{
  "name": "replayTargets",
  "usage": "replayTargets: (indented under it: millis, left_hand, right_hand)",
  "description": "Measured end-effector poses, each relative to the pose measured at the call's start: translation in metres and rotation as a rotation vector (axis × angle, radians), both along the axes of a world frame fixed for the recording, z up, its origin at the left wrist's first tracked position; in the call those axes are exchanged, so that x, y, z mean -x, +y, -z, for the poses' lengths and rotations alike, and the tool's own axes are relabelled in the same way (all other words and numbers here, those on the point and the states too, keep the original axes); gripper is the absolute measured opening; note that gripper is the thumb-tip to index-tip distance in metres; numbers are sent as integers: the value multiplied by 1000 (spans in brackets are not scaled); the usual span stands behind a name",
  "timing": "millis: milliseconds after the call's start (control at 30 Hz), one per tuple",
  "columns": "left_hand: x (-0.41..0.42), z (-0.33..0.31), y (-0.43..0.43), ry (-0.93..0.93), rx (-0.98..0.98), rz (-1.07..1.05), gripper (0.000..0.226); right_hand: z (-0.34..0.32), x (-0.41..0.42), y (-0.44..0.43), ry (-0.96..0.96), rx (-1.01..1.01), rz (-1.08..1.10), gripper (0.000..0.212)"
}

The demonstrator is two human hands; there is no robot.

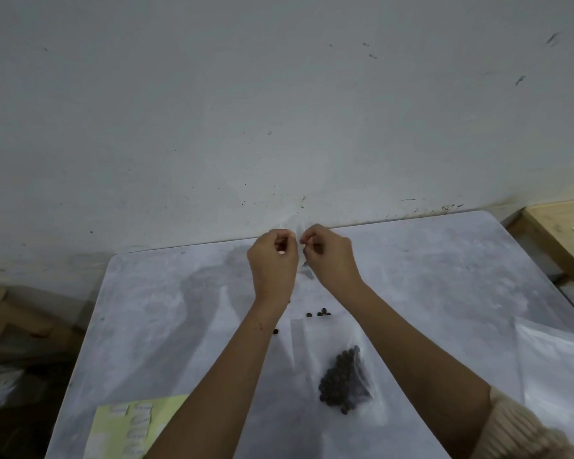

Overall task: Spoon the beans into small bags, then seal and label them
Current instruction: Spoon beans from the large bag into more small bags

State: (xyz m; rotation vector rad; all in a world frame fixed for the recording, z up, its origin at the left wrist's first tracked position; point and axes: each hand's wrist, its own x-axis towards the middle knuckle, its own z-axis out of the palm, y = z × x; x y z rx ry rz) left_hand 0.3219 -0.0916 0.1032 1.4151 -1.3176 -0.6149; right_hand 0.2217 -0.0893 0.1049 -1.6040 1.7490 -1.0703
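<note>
Pinching a clear bag [298,226] between left hand [272,260] and right hand [328,256], held up at 12 o'clock over the far edge of the table [444,276]. Fingers curled on both, thumbs against fingertips, knuckles close together, clamped on the film from either side. Too transparent against the wall [279,111] to tell what's inside.

Filled bag [328,339] flat on the table at 5 o'clock from the hands, between the forearms, nearer the right one. Beans [343,376] dark and round, heaped in its near half, far half clear. Can't tell if sealed.

Loose beans [320,313] on the bare top just past that bag's far end, at 6 o'clock from the hands. One more just beside the left forearm.

Yellow sheet [166,412] at 7 o'clock, near-left corner of the table, one edge hidden behind the left forearm. Small white labels [136,422] stuck on it in rows. Writing on them too blurred to read.

Flat bag [550,359] at 4 o'clock near the table's right edge, clear, lying flat, well apart from the filled bag.

Ribbed cream sleeve [517,429] pushed up the right arm, at the bottom-right corner. Wooden frame [557,233] at 2 o'clock, just beside the table. Wooden furniture [0,313] at 9 o'clock, dim, detail lost.
</note>
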Motion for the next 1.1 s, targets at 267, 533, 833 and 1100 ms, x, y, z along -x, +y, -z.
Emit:
replayTargets:
  millis: [267,533,833,1100]
  left_hand:
    - [-25,12,-4,-3,-142,475,66]
    - [-34,19,-19,-552,-42,554,123]
    - [-32,24,-19,-605,99,509,100]
    - [-37,31,-18,-761,-6,530,102]
  right_hand:
    - [-22,26,-12,-5,-204,-138,35]
    - [-36,25,-5,61,-241,-284,9]
    - [-38,26,-1,126,-294,-368,18]
    - [-17,32,-1,-10,-362,-346,13]
